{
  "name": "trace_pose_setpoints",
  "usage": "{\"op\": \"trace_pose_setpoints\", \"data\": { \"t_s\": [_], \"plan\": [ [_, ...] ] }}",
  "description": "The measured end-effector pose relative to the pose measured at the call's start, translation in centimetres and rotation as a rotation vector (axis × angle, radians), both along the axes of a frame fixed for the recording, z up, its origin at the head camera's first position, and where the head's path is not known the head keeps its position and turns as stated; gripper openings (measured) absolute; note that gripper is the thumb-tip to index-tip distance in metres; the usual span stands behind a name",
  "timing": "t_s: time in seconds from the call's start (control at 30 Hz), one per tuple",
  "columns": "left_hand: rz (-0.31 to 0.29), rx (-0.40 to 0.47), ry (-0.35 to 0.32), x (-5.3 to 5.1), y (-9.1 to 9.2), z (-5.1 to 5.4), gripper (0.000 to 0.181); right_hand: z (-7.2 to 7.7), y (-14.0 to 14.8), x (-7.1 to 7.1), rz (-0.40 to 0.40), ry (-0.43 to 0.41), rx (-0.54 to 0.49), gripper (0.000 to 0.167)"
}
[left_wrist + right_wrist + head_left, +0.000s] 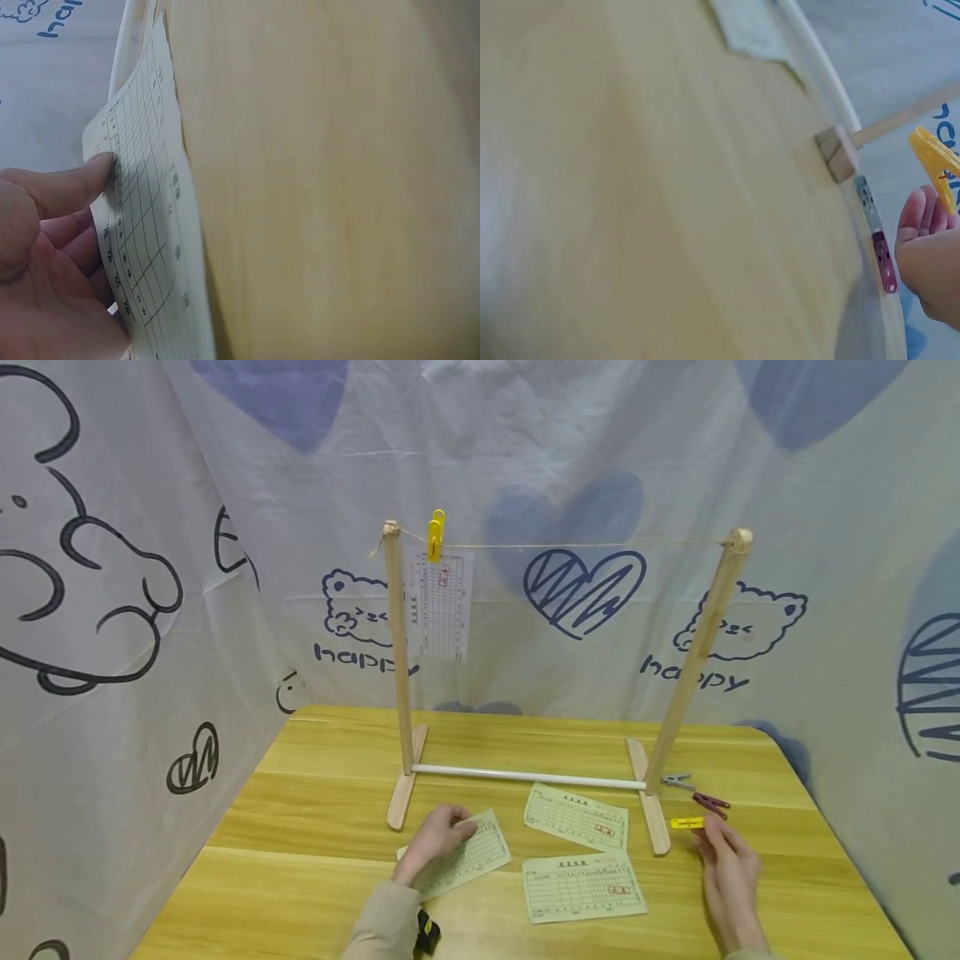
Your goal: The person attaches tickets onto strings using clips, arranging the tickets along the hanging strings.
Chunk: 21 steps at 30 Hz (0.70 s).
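Note:
My left hand (435, 842) pinches a pale green printed paper slip (486, 852) over the table's front left. In the left wrist view, the thumb presses the face of the slip (154, 202) near one edge, with the fingers behind it. At the right, my right hand (729, 877) holds a yellow clothespin (687, 822) between thumb and fingers. The right wrist view shows this clothespin (935, 161) pointing up out of the hand (934, 262). Two similar slips, one farther back (576, 818) and one nearer (585, 889), lie between the hands.
A wooden stand with a left post (399, 652), right post (697, 652) and white rod (525, 776) carries a string (570, 545). Another yellow clothespin (436, 537) clips a hanging slip (450, 618) there. Grey (677, 781) and dark red (710, 804) clothespins lie by the right foot.

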<state>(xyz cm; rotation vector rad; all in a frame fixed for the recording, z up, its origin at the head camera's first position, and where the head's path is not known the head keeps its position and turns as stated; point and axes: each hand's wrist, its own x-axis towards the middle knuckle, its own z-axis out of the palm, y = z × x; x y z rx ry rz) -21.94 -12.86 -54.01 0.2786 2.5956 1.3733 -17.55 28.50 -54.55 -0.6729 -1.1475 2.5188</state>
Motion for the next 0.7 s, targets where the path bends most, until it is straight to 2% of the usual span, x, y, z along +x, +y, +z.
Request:
{"op": "trace_pose_setpoints", "data": {
  "t_s": [0.1, 0.2, 0.4, 0.5, 0.7],
  "plan": [
    [0.007, 0.004, 0.007, 0.01, 0.06, 0.04, 0.016, 0.4, 0.0, -0.09, -0.009, 0.032, -0.131, 0.016],
    [0.016, 0.007, 0.018, 0.0, 0.13, 0.06, 0.016, 0.72, 0.16, -0.07, 0.024, 0.032, -0.224, 0.021],
    [0.039, 0.032, 0.044, -0.09, 0.22, 0.15, 0.017, 1.0, 0.28, 0.04, 0.117, 0.077, -0.325, 0.024],
    [0.055, 0.049, 0.05, -0.12, 0.25, 0.18, 0.019, 1.13, 0.1, 0.11, 0.143, 0.139, -0.338, 0.023],
    [0.089, 0.106, 0.068, -0.13, 0.15, 0.38, 0.021, 1.13, -0.41, 0.24, 0.219, 0.359, -0.369, 0.024]
  ]
}}
